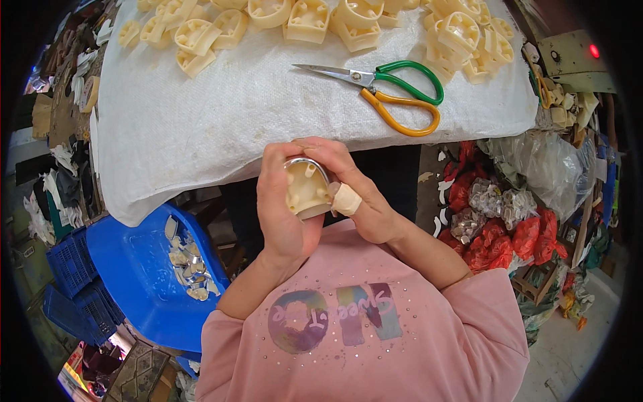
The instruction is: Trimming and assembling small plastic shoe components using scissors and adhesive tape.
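Note:
Both hands are closed around a cream plastic shell with a shiny silver band along its curved edge. The shell's hollow inside, with small round posts, faces up toward me. My left hand grips its left side, the thumb low along it. My right hand holds the far and right side, and one digit, wrapped in pale tape, is beside the rim. Some fingertips are hidden behind the shell. Beyond my hands, scissors with one green and one orange handle lie on a white woven cloth.
Many similar cream shells are piled along the cloth's far edge. At the lower left stands a blue plastic tub with silver and cream pieces in it. Blue crates are beside it. Red plastic bags and clear bags crowd the right floor.

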`<control>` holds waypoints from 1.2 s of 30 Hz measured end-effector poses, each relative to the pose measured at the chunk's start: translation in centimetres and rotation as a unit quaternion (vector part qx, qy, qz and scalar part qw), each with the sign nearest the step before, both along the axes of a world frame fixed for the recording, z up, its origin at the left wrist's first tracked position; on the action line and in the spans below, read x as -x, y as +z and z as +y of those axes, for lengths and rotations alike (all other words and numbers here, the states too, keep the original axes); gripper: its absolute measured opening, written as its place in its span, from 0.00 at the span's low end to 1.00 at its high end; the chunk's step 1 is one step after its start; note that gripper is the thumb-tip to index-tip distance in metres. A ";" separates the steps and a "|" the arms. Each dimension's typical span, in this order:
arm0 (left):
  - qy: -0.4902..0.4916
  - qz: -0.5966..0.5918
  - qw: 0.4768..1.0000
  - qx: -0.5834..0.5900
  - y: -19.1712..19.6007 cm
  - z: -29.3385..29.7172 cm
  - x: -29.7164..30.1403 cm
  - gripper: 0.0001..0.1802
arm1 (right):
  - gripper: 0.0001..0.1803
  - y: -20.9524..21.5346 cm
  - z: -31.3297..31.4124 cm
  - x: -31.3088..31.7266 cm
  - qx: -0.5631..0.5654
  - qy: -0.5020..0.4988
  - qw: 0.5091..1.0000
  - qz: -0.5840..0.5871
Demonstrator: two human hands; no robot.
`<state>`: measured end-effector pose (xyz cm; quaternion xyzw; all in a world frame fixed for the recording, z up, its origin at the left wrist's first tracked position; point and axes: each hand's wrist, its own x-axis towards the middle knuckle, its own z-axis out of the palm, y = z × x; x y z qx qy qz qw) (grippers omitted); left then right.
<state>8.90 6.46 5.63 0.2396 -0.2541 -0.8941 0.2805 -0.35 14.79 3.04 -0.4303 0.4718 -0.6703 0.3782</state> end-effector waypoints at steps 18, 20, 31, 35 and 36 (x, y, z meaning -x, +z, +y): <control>-0.109 0.015 0.990 0.091 -0.5 -0.4 -0.8 0.41 | 0.26 0.8 0.2 1.0 -0.074 -0.029 0.997 0.015; -0.084 -0.013 0.992 0.095 -0.6 0.2 -0.7 0.40 | 0.26 0.4 -0.1 0.6 -0.065 -0.037 0.997 0.000; -0.102 0.141 0.984 -0.048 -1.4 -1.2 -0.9 0.43 | 0.24 0.5 0.3 1.4 -0.058 0.032 0.980 -0.188; -0.123 0.100 0.987 -0.014 -1.2 -1.6 -0.9 0.45 | 0.24 0.7 0.7 2.6 -0.078 -0.066 0.995 -0.022; -0.125 0.101 0.987 -0.015 -0.9 -1.6 -0.8 0.45 | 0.26 0.7 0.5 3.4 -0.082 -0.134 0.972 0.172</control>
